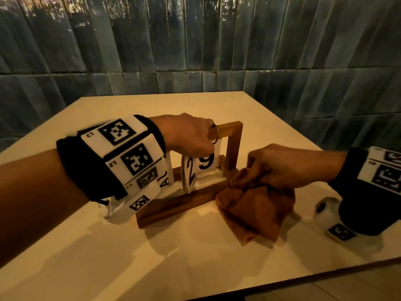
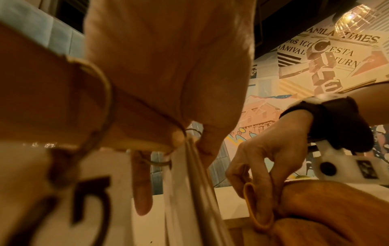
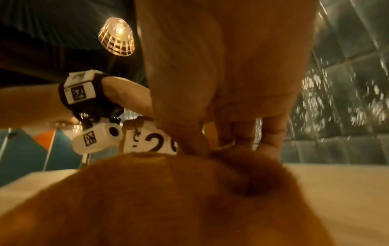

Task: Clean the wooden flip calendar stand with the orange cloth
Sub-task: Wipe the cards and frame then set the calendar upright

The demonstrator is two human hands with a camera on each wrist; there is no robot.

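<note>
The wooden flip calendar stand (image 1: 234, 144) sits mid-table, its white cards (image 1: 205, 161) showing "2" and "9" hanging from metal rings. My left hand (image 1: 191, 135) grips the stand's top bar from above, fingers curled over it and the cards (image 2: 118, 191). My right hand (image 1: 282, 166) pinches the bunched orange cloth (image 1: 253, 207) and holds it against the right end of the stand's base rail (image 1: 184, 203). In the right wrist view the cloth (image 3: 147, 199) fills the lower frame under my fingers (image 3: 271, 138). In the left wrist view the right hand (image 2: 265, 158) holds the cloth (image 2: 315, 208).
The pale square table (image 1: 152, 257) ends at a near edge at the lower right and a far edge by the dark tiled wall (image 1: 195, 51). A lit cage lamp (image 3: 116, 36) hangs overhead. A painted newspaper mural (image 2: 336, 50) covers another wall.
</note>
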